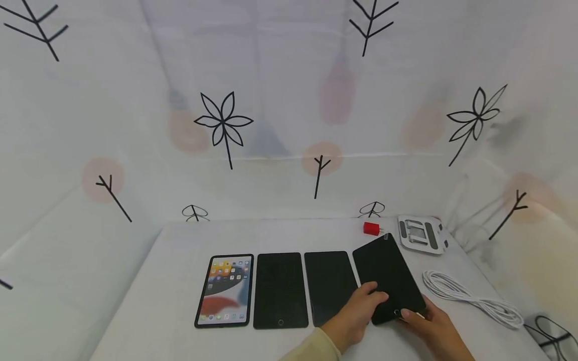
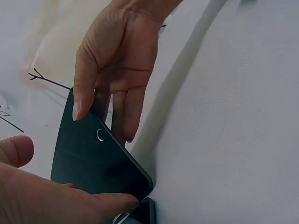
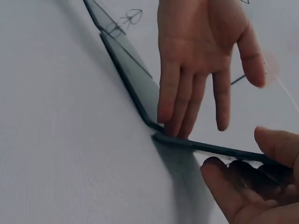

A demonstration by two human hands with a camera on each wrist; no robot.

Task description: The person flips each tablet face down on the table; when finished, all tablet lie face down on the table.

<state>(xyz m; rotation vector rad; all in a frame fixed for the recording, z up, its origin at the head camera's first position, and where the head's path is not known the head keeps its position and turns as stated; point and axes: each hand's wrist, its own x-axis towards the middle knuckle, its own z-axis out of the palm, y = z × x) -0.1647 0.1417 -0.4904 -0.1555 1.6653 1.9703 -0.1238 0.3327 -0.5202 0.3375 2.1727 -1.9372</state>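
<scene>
My right hand (image 1: 434, 328) grips the lower right corner of a dark-screened tablet (image 1: 387, 273), thumb on top near the round home button and fingers beneath. That tablet sits turned at an angle, its near right side lifted off the table in the right wrist view. My left hand (image 1: 354, 312) is at its lower left edge, over the neighbouring dark tablet (image 1: 329, 281). In the right wrist view, the left fingers (image 3: 170, 93) are straight, their tips behind the meeting edges of the two tablets.
Left of these lie another dark tablet (image 1: 281, 286) and a tablet with its screen lit (image 1: 226, 296). A red charger plug (image 1: 371, 228) and a white slotted device (image 1: 421, 234) stand at the back right. A coiled white cable (image 1: 474, 298) lies along the right side.
</scene>
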